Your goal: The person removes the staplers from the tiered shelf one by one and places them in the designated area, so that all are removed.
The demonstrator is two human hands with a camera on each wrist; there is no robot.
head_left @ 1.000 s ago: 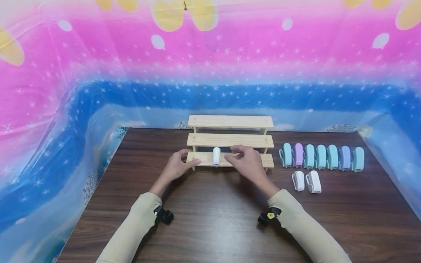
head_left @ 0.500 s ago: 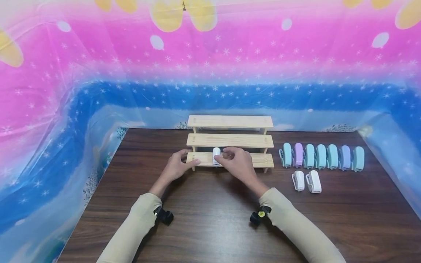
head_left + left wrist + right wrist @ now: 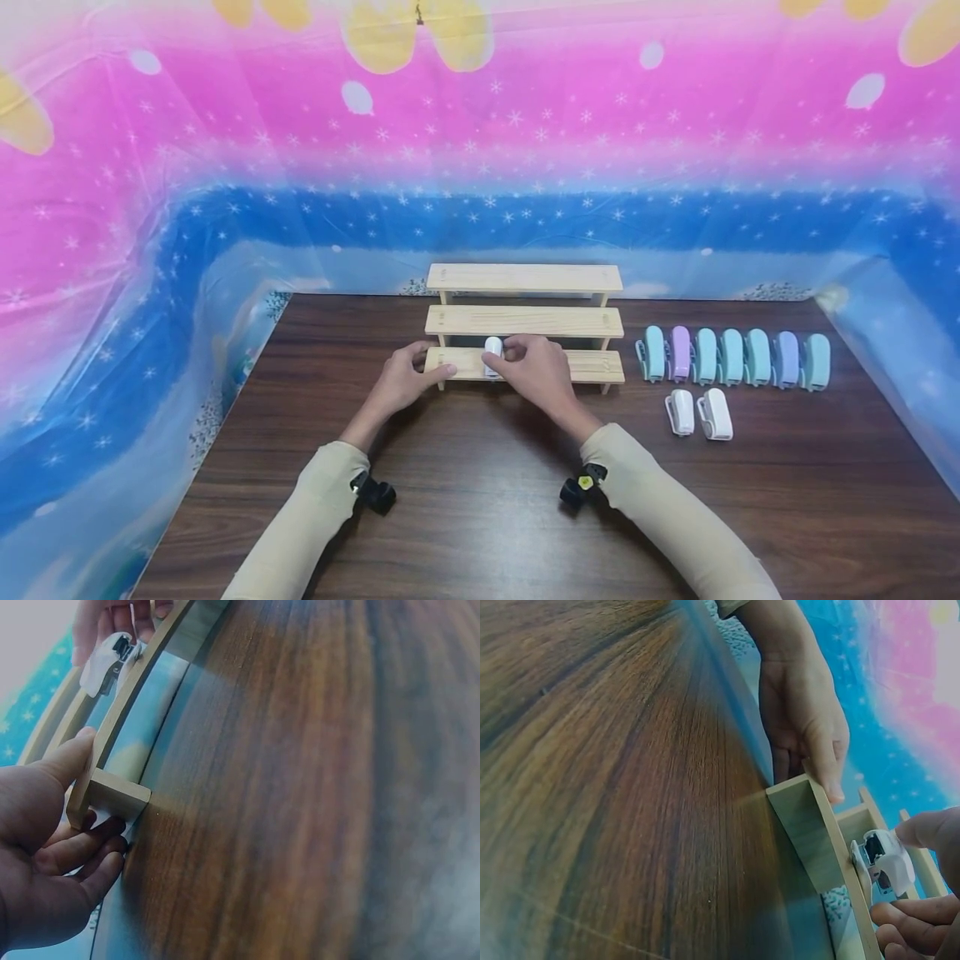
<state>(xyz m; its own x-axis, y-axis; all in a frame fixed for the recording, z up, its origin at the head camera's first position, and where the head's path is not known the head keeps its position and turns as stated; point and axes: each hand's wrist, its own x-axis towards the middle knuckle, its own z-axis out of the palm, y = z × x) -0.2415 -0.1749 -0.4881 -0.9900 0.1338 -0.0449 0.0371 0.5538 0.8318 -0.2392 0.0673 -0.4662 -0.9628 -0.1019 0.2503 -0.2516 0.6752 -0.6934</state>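
A small white stapler stands on the lowest step of a three-step wooden shelf, its dark front opening showing in the right wrist view. My right hand pinches this stapler, the thumb at its near side and the fingertips at its far side. At the left end of the same step, my left hand grips the board. Its thumb lies along the top and the fingers curl below, by the shelf leg.
Right of the shelf, several mint, purple and blue staplers stand in a row. Two white staplers, one on the left and one on the right, sit in front of them. A patterned cloth hangs behind the brown table.
My right hand has moved left along the lowest step from beside the white stapler and now pinches it. The left hand stays on the shelf's left end.
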